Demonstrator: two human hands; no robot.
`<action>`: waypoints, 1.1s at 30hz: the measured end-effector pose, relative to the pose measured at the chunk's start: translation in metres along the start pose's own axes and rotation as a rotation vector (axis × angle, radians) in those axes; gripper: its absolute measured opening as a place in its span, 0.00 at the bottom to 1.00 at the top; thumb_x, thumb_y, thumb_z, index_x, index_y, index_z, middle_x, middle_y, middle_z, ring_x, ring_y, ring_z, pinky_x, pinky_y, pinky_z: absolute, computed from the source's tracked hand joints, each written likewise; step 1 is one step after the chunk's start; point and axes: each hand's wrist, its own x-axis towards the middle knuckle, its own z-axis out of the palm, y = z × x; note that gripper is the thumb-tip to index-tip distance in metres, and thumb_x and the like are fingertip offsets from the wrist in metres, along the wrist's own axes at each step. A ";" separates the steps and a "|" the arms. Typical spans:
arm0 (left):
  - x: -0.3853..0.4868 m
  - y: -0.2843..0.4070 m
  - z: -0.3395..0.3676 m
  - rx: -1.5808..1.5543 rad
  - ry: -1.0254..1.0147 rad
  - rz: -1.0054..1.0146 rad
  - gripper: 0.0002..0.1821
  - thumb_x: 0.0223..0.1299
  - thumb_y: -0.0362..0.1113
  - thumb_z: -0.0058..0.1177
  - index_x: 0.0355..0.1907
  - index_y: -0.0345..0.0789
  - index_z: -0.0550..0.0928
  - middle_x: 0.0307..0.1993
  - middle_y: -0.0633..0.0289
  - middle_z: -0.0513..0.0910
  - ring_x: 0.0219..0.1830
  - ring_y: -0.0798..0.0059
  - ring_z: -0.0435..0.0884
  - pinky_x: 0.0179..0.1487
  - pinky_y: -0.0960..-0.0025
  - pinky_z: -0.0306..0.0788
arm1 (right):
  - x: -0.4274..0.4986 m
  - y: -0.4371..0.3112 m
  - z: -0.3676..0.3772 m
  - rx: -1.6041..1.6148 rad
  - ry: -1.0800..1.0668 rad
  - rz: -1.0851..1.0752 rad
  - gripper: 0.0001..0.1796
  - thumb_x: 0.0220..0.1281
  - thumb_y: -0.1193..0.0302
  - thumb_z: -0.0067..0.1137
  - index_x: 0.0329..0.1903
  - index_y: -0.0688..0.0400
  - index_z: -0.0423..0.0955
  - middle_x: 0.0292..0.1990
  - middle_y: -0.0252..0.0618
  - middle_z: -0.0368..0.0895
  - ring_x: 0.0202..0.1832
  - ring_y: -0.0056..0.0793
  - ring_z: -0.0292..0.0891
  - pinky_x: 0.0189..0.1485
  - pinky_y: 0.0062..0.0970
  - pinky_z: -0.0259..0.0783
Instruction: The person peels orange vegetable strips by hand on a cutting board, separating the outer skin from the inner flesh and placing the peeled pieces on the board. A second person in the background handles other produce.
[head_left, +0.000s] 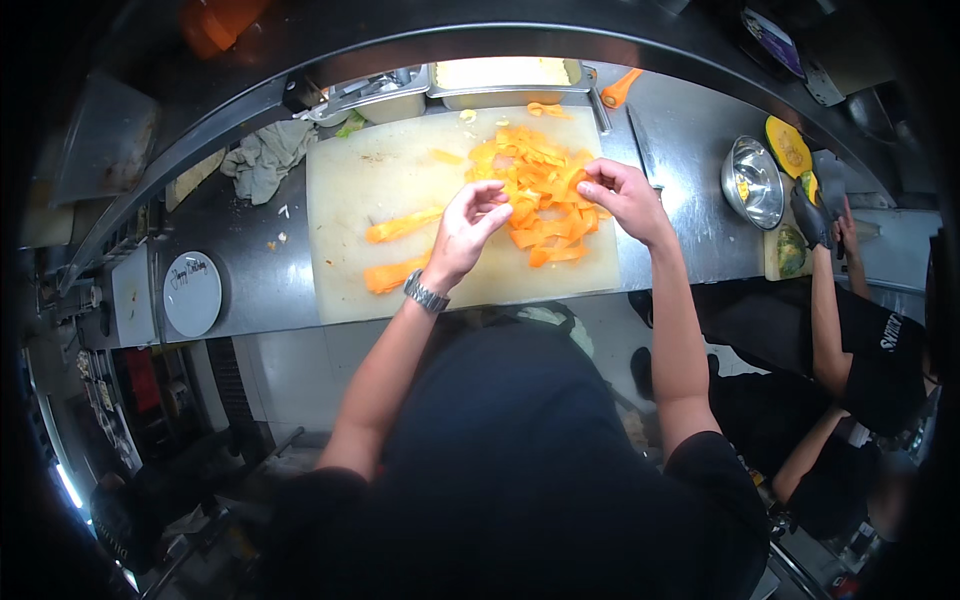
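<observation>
Wide, thin carrot ribbons lie in a loose heap on the right half of a white cutting board. My right hand pinches a carrot ribbon at the heap's right edge between thumb and fingers. At the heap's left edge my left hand, with a metal watch on its wrist, is held with thumb and fingers curled; whether a ribbon is between them cannot be told. Flat stacks of carrot strips lie left of my left hand. A knife rests on the steel counter right of the board.
Beyond the board stand steel pans below an overhead shelf edge. A carrot piece lies behind the knife. On the left are a crumpled cloth and a white plate. At right, beside a steel bowl, a gloved co-worker cuts squash.
</observation>
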 end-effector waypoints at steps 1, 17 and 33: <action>0.003 0.002 0.003 0.007 -0.064 -0.056 0.18 0.67 0.38 0.61 0.54 0.33 0.79 0.44 0.63 0.82 0.45 0.78 0.80 0.53 0.73 0.74 | 0.002 -0.003 0.005 0.075 -0.018 -0.009 0.09 0.70 0.71 0.59 0.47 0.63 0.77 0.39 0.27 0.80 0.40 0.14 0.72 0.45 0.19 0.69; 0.031 0.003 0.003 -0.618 -0.382 -0.248 0.16 0.66 0.30 0.60 0.56 0.39 0.77 0.54 0.66 0.79 0.53 0.80 0.78 0.55 0.70 0.75 | 0.011 0.001 0.023 -0.003 -0.191 0.069 0.08 0.67 0.71 0.61 0.39 0.65 0.80 0.28 0.30 0.81 0.31 0.15 0.75 0.38 0.21 0.71; 0.054 -0.005 -0.030 -0.084 -0.248 -0.126 0.08 0.64 0.30 0.60 0.44 0.38 0.80 0.38 0.70 0.80 0.40 0.83 0.77 0.49 0.76 0.71 | 0.024 0.003 0.012 -0.103 -0.020 0.061 0.12 0.64 0.67 0.62 0.39 0.66 0.82 0.26 0.37 0.81 0.30 0.21 0.76 0.40 0.24 0.73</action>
